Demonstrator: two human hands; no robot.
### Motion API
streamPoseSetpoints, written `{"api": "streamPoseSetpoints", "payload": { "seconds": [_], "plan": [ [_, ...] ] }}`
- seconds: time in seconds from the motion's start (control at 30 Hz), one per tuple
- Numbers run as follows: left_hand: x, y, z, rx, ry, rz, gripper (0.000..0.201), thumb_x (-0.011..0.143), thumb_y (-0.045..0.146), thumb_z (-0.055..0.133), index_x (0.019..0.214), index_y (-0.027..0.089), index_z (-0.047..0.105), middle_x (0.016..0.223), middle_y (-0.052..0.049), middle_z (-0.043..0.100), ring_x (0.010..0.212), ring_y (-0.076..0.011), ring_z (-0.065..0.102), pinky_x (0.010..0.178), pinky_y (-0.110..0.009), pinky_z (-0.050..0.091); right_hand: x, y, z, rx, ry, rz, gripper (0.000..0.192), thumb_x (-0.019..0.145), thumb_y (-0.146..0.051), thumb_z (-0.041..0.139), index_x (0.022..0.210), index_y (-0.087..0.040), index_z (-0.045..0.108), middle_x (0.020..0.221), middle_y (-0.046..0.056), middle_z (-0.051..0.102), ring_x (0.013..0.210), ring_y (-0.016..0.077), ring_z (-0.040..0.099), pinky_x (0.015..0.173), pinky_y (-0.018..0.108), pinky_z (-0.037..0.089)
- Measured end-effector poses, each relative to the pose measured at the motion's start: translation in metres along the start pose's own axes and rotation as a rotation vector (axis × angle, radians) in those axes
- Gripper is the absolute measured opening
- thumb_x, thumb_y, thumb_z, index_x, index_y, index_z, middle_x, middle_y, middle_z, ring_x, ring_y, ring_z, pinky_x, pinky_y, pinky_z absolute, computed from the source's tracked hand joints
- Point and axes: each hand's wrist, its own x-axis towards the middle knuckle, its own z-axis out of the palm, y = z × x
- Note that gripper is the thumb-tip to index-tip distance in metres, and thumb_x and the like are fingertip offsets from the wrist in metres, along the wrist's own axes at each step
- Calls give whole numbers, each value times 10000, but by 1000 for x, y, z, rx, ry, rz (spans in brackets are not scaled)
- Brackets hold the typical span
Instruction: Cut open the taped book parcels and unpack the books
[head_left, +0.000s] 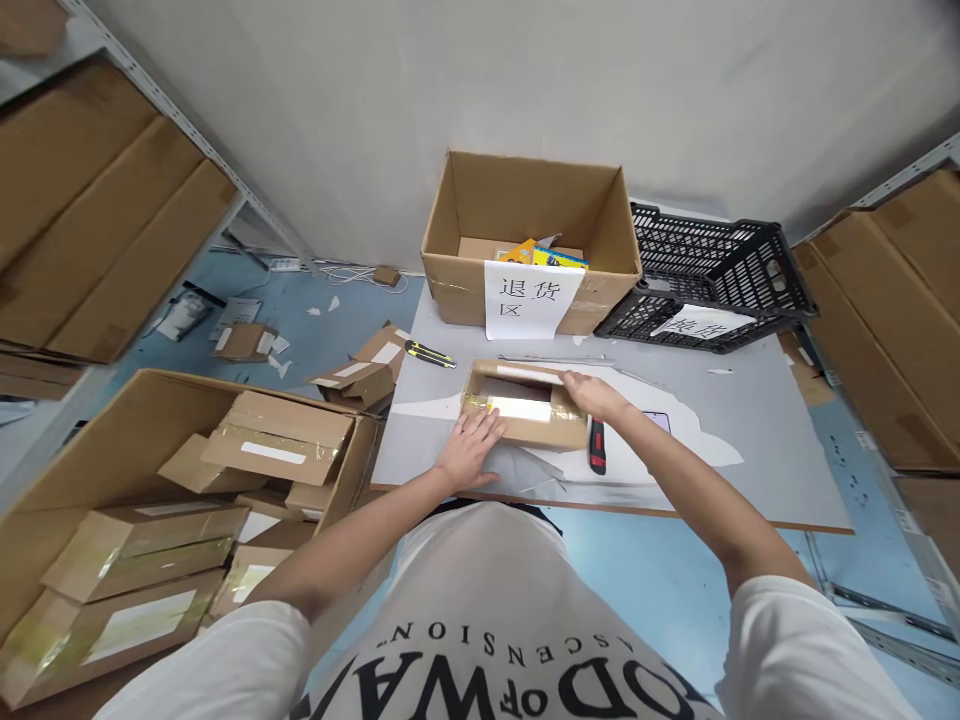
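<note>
A small cardboard box with a white label and shiny tape lies on the table in front of me, with a dark opening in its upper side. My left hand rests on its near left part, fingers stretched out over the cardboard. At the far right corner, my right hand has its fingers closed on the box's edge or flap. Just right of the box, below my right hand, lies a red and black box cutter. A yellow and black box cutter lies at the table's left edge.
Behind stand a large carton holding colourful packages and a black plastic crate, both with paper signs. A phone lies partly behind my right forearm. A big carton of taped boxes stands left; torn cardboard is beside the table.
</note>
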Motion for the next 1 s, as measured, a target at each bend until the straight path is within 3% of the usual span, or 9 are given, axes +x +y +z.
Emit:
{"api": "streamPoseSetpoints", "payload": {
  "seconds": [0.1,0.2,0.4,0.57,0.67,0.77,0.83,0.9,1.0],
  "plan": [
    [-3,3,2,5,-6,17,1014,644,662,602,1451,195,203,1532,-129,140,1404,-322,77,1109,-510,66,13,23,-19,106,-35,20,311,891,-145,336,1145,-126,515,856,129,678,783,241,638,706,308,448],
    [-5,5,4,0,14,-5,1017,635,643,623,1450,199,208,1530,-131,147,1406,-323,64,1110,-520,59,32,47,-27,269,58,40,270,916,-294,387,1062,-162,572,867,102,683,822,223,629,715,284,436],
    [-4,5,3,-6,34,-9,958,674,554,636,1452,211,194,1532,-118,149,1410,-307,59,1109,-525,90,59,52,17,508,269,496,469,805,-429,583,1152,-115,549,1014,129,653,920,227,606,791,313,448],
    [-6,1,0,-37,76,-3,813,761,423,592,1446,202,213,1528,-111,168,1409,-279,107,1107,-475,162,57,36,36,508,354,554,462,871,-365,465,1235,-81,496,1217,211,532,1103,279,528,920,407,406],
    [-7,-14,-7,-80,147,-43,811,777,390,586,1450,169,192,1523,-141,171,1407,-273,126,1088,-429,232,41,27,25,386,507,454,465,875,-305,440,1298,-113,445,1387,210,376,1286,325,347,988,476,342],
    [-1,-43,-18,-159,206,-86,1041,690,529,653,1464,130,82,1517,-189,148,1404,-303,124,1078,-448,249,12,10,14,229,576,234,482,883,-284,419,1333,-111,408,1474,191,257,1372,329,182,1052,528,240],
    [8,-67,-26,-206,171,-36,1197,608,609,685,1463,107,16,1515,-210,131,1402,-317,113,1079,-451,245,-9,-7,14,150,563,95,483,898,-310,395,1340,-118,404,1481,178,262,1383,327,156,1071,580,149],
    [19,-89,-31,-207,94,55,1244,551,657,693,1460,88,62,1510,-222,135,1402,-336,88,1094,-452,206,-26,-22,17,103,514,-15,499,901,-360,394,1343,-129,410,1465,176,306,1375,335,184,1063,625,93],
    [36,-109,-32,-185,-23,178,1244,514,710,669,1449,77,146,1497,-228,187,1397,-352,94,1110,-448,149,-41,-37,21,96,423,-173,584,873,-449,441,1340,-98,421,1427,201,369,1349,331,256,1074,583,159]
  ]
}}
